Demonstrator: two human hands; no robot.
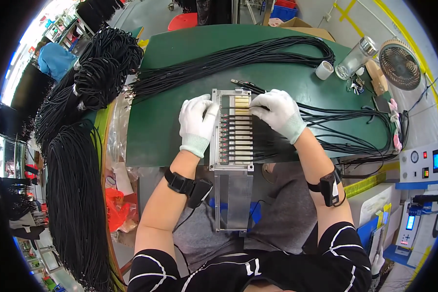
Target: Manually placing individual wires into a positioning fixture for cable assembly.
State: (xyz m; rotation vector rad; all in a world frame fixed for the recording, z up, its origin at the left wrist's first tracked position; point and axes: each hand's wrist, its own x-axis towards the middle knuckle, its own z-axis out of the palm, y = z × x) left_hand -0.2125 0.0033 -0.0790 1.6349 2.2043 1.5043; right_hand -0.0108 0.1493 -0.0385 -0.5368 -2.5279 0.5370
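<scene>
A metal fixture [215, 146] with a row of slots stands at the table's front edge. Several black cables [240, 133] lie side by side across its lower slots, their small connector ends [224, 137] along the left. Pale yellow slot blocks [241, 100] show at the top. My right hand [279, 113], in a white glove, pinches one black cable [236, 107] at the fixture's right edge. At the left rail my gloved left hand [198, 121] has its fingers bent and drawn together near that cable's end; whatever lies between its fingertips is hidden.
Long black cable bundles lie across the back [238, 61] and hang at the left [78, 194]. Loose cables [345, 129] loop rightward. A tape roll [324, 70], glass bottle [356, 58] and fan [399, 64] stand back right. Devices with screens [421, 163] sit far right.
</scene>
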